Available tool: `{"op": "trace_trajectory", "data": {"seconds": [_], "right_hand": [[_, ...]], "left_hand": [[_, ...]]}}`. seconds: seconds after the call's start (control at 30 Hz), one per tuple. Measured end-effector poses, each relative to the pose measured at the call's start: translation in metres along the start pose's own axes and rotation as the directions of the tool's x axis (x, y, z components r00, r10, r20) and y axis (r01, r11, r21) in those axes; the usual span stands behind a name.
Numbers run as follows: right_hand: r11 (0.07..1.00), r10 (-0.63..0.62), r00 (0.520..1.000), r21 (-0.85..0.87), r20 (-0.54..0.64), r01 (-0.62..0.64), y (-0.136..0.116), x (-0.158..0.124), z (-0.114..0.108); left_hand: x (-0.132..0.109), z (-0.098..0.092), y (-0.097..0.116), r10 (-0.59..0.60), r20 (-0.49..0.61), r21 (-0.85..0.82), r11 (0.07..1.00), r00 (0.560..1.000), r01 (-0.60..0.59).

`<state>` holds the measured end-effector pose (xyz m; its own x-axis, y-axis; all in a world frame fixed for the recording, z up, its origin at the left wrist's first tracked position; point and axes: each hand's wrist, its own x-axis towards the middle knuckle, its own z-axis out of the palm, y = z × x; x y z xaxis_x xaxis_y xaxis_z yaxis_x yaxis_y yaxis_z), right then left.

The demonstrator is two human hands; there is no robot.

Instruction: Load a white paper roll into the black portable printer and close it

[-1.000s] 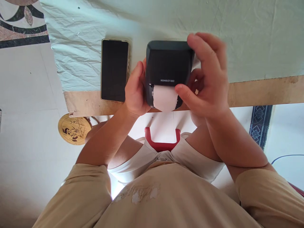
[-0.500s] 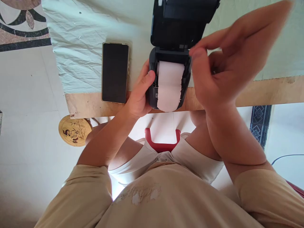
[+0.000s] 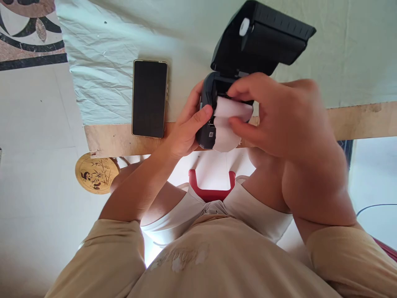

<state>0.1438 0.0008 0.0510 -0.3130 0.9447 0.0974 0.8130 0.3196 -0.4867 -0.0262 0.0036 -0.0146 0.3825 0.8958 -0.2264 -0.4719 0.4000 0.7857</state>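
Note:
A black portable receipt printer (image 3: 207, 133) sits at the table's front edge, its hinged lid (image 3: 263, 33) swung up and back. Its left side is held by my left hand (image 3: 189, 124), with the thumb over the rim. Inside the printer lies a white paper roll (image 3: 234, 108), and its loose end hangs over the front. My right hand (image 3: 273, 111) reaches in from the right. Its thumb and fingers close around the roll, the thumb on the near side and the fingertips on the far side. That hand covers the printer's right side.
A dark-screened phone (image 3: 149, 99) lies left of the printer on the pale green cloth (image 3: 105, 62). Bare wood (image 3: 359, 118) shows along the table's front edge. Below the table are a round wooden stool top (image 3: 96, 174) with a panda picture and a red seat edge (image 3: 212, 194).
My right hand has moved from the printer's right hinge side onto the paper roll. The printer has shifted slightly right and toward me, and its lid now leans to the right.

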Motion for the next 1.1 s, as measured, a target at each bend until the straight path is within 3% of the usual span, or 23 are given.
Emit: {"op": "trace_trajectory", "data": {"seconds": [0.07, 0.13, 0.17, 0.23, 0.3, 0.37, 0.43, 0.5, 0.63, 0.73, 0.83, 1.03, 1.1], "right_hand": [[0.961, 0.032, 0.999, 0.275, -0.032, -0.022, 0.004, -0.006, -0.008], [0.807, 0.116, 0.987, 0.59, -0.115, -0.026, 0.016, -0.009, -0.012], [0.736, 0.155, 0.955, 0.674, -0.252, 0.058, 0.027, -0.008, -0.012], [0.709, 0.198, 0.917, 0.696, -0.346, 0.11, 0.056, -0.005, -0.005], [0.701, 0.255, 0.949, 0.712, -0.185, -0.05, 0.088, -0.002, 0.008], [0.714, 0.344, 0.911, 0.694, -0.229, -0.095, 0.113, 0.001, 0.024], [0.761, 0.411, 0.805, 0.647, -0.427, -0.046, 0.125, 0.002, 0.037], [0.807, 0.399, 0.781, 0.589, -0.481, -0.049, 0.125, 0.002, 0.042], [0.964, 0.246, 0.808, 0.225, -0.536, -0.144, 0.113, 0.004, 0.035], [0.98, 0.184, 0.822, 0.033, -0.539, -0.198, 0.113, 0.006, 0.029], [0.984, 0.162, 0.804, 0.028, -0.572, -0.178, 0.119, 0.007, 0.03], [0.963, 0.266, 0.847, 0.097, -0.46, -0.25, 0.12, 0.005, 0.029], [0.973, 0.226, 0.849, 0.077, -0.477, -0.216, 0.111, 0.002, 0.024]], "left_hand": [[0.0, 0.0, 0.0, 0.004, -0.008, -0.019, 1.0, 1.0, -0.004], [0.002, 0.0, 0.0, 0.01, -0.02, -0.037, 0.999, 1.0, -0.011], [0.002, 0.0, 0.0, 0.007, -0.026, -0.046, 0.999, 1.0, -0.008], [0.004, -0.001, 0.0, -0.005, -0.042, -0.065, 0.998, 0.999, 0.002], [0.005, 0.0, 0.001, -0.016, -0.061, -0.075, 0.997, 0.998, 0.011], [0.005, 0.001, 0.001, -0.01, -0.07, -0.068, 0.998, 0.998, 0.006], [0.006, 0.002, 0.001, -0.001, -0.061, -0.059, 0.998, 0.998, -0.002], [0.006, 0.003, 0.001, 0.009, -0.05, -0.066, 0.998, 0.999, -0.013], [0.006, 0.003, 0.001, -0.002, -0.06, -0.086, 0.996, 0.998, -0.004], [0.006, 0.003, 0.002, 0.001, -0.039, -0.076, 0.997, 0.999, -0.004], [0.005, 0.003, 0.003, 0.015, -0.023, -0.053, 0.998, 1.0, -0.017], [0.005, 0.003, 0.004, -0.028, -0.069, -0.004, 1.0, 0.997, 0.028], [0.005, 0.003, 0.004, -0.022, -0.05, -0.036, 0.999, 0.998, 0.02]]}}
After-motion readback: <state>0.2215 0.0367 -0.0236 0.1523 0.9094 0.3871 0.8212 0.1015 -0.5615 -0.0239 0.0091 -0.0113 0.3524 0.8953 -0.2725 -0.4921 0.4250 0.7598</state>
